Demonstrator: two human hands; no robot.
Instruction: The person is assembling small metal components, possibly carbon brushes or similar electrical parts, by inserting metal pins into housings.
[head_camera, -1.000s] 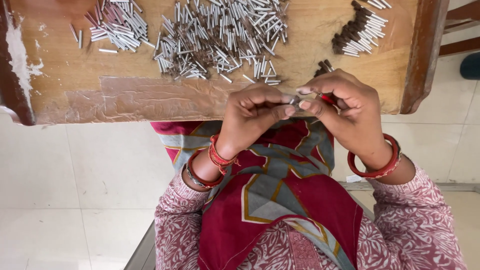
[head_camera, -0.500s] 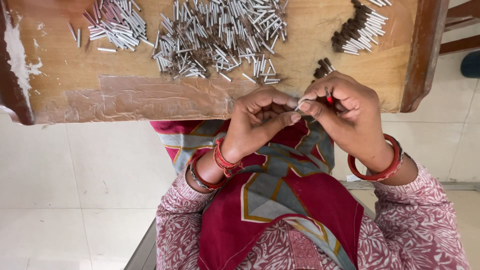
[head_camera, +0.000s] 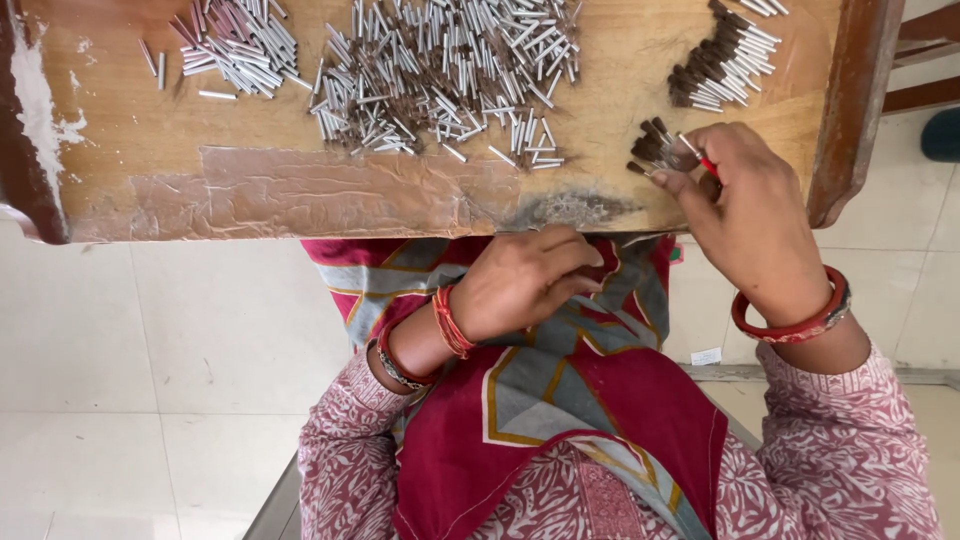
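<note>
My right hand (head_camera: 745, 205) rests at the wooden table's front edge, fingers closed on a small bundle of dark-tipped metal tubes (head_camera: 655, 148), with a bit of red showing between the fingers. My left hand (head_camera: 530, 283) hangs just below the table edge over my lap, fingers curled together, nothing visible in it. A large heap of short silver tubes (head_camera: 450, 70) lies on the table beyond the left hand. A pile of dark-tipped tubes (head_camera: 722, 60) sits at the far right, beyond the right hand.
A smaller heap of silver tubes (head_camera: 235, 45) lies at the table's far left. The wooden table (head_camera: 250, 190) has raised side rails and a taped patch near its front. Pale floor tiles (head_camera: 130, 340) lie on both sides, with a wooden chair frame (head_camera: 930, 50) at right.
The hands were together over my lap, pinching one small tube. They have parted: the right hand moved up to the table edge with the tube bundle, and the left hand dropped slightly.
</note>
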